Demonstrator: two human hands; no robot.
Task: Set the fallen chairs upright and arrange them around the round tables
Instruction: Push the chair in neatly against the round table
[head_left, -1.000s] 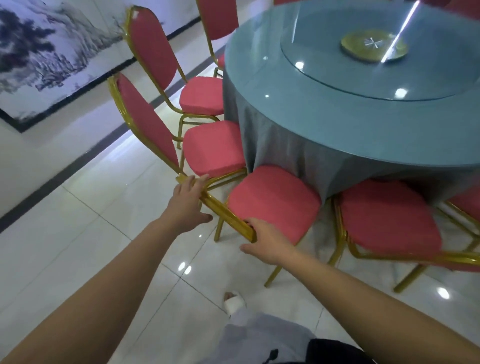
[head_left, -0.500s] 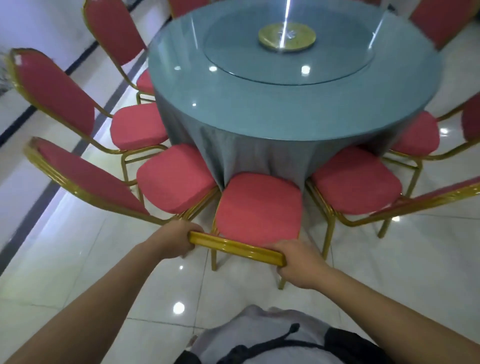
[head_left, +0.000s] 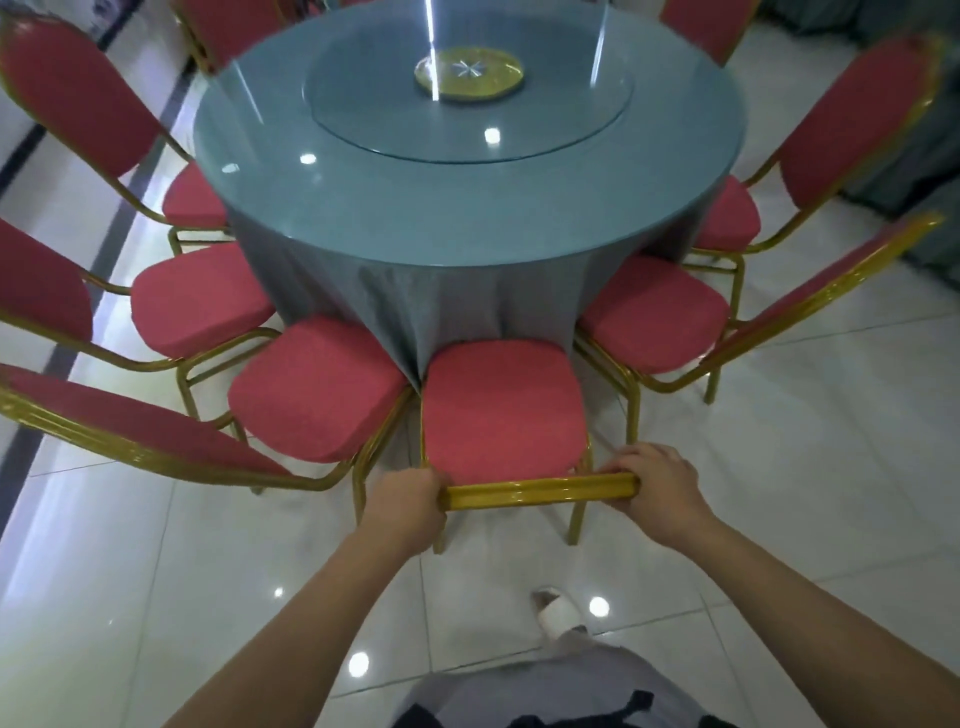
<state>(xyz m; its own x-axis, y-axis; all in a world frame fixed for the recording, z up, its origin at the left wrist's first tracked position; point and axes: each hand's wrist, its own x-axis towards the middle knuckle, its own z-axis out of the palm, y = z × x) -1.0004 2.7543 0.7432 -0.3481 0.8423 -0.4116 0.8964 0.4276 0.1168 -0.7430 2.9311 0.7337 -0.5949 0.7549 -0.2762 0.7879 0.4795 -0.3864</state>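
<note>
At the lower centre of the frame, my job of the moment: seating an upright chair (head_left: 501, 410) at the round worktop (head_left: 467, 208).

My left hand (head_left: 405, 499) curls round the left end of the chair's gold top rail (head_left: 537, 491) and my right hand (head_left: 657, 486) wraps the right end, both arms stretched forward, backs of the hands up. The chair stands on its legs, its red seat meeting the grey cloth (head_left: 441, 306) that hangs from the worktop, between one neighbouring chair (head_left: 317, 387) at centre left and a second neighbouring chair (head_left: 654, 317) at centre right. I judge the placing nearly done; next comes a small squaring push, then letting go.
</note>
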